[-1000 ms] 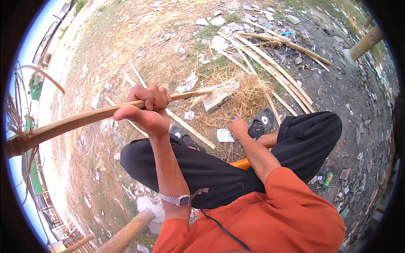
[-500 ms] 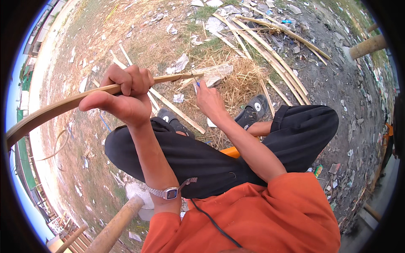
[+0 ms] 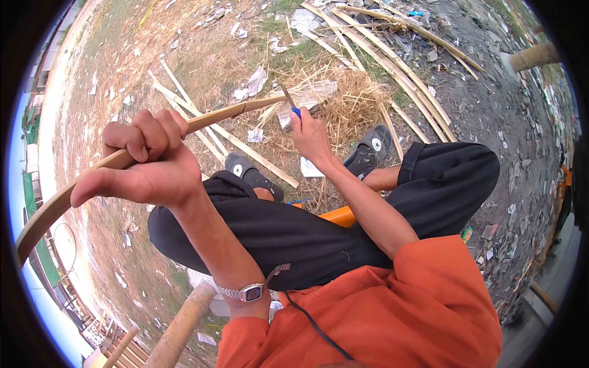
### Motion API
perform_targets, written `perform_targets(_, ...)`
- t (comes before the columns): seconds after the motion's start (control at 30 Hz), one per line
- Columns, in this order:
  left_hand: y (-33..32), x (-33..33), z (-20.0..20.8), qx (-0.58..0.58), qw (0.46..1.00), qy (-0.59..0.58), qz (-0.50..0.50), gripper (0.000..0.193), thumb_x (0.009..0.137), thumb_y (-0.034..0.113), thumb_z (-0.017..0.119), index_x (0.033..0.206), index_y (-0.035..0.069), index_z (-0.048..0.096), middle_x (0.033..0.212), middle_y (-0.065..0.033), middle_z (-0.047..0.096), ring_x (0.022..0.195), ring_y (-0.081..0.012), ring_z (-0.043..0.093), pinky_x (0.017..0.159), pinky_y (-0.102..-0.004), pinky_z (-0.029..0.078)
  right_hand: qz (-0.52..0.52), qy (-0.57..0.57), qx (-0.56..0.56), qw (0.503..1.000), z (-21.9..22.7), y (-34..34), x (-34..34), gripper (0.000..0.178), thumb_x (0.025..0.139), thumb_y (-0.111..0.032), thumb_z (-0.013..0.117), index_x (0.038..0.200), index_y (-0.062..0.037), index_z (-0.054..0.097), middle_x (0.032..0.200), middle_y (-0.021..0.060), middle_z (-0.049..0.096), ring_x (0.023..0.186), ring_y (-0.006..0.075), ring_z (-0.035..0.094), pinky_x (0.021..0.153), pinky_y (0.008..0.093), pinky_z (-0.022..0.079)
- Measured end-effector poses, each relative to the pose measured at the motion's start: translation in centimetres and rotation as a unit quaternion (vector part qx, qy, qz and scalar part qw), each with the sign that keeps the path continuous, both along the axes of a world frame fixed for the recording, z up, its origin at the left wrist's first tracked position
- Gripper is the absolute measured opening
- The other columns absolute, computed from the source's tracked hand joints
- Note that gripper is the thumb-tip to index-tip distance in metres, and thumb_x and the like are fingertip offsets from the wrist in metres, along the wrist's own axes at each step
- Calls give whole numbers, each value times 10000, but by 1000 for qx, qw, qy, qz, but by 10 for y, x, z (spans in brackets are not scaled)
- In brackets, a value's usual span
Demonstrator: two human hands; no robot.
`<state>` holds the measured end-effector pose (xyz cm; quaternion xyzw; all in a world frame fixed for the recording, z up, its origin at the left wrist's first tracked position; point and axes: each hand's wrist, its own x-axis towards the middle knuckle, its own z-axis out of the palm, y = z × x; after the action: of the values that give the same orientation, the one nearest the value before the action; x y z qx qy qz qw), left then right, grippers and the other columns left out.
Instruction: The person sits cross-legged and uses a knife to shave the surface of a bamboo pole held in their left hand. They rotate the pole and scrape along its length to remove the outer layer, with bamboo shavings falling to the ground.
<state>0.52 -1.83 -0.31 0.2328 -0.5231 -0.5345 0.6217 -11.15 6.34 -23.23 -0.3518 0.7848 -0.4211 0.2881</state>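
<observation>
Grips a strip (image 3: 227,112) in the left hand (image 3: 156,162), with fingers curled around it and thumb stretched out along it. Pinches a knife (image 3: 296,112) by its blue handle in the right hand (image 3: 311,138), with fingers closed. Runs the strip from the left rim of the view, through the left hand, to a tip just beside the slab (image 3: 322,91) in the picture. Compared with a second ago, brings the right hand up from low by the shoes (image 3: 368,150) to that tip. Sets the blade at the tip; cannot tell whether touching. Also shows a longer stretch of strip beyond the left hand than before, perhaps from a changed angle. Reads as blade and strip brought together, with the left hand likely steadying the length. Leaves paper (image 3: 311,167) near the shoes, straw (image 3: 362,98) beside the slab, and spare strips (image 3: 392,73) beyond.
</observation>
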Motion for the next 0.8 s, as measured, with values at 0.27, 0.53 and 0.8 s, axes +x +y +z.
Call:
perform_targets(0.27,4,-1,-1,-7,1000,-18,-25,729,612,890,241,558,165,180,464,55,124,444,-83,72,448,-262,121,39,73,-19,996,30,-6,14,213,904,-206,434,877,5,448,564,269,532,577,466,543,530,533,424)
perform_targets(0.53,0,-5,0,-35,999,2,-26,706,679,848,224,563,152,228,437,51,148,408,-77,87,405,-252,121,150,124,255,947,-65,9,-17,246,848,-104,452,1020,44,547,872,244,631,857,324,638,730,427,507)
perform_targets(0.8,1,2,-5,-24,998,17,-48,692,673,842,290,566,165,192,457,58,112,438,-75,63,431,-255,97,10,24,164,986,-19,18,-33,270,911,-258,395,970,-9,479,804,293,584,786,424,591,683,504,468)
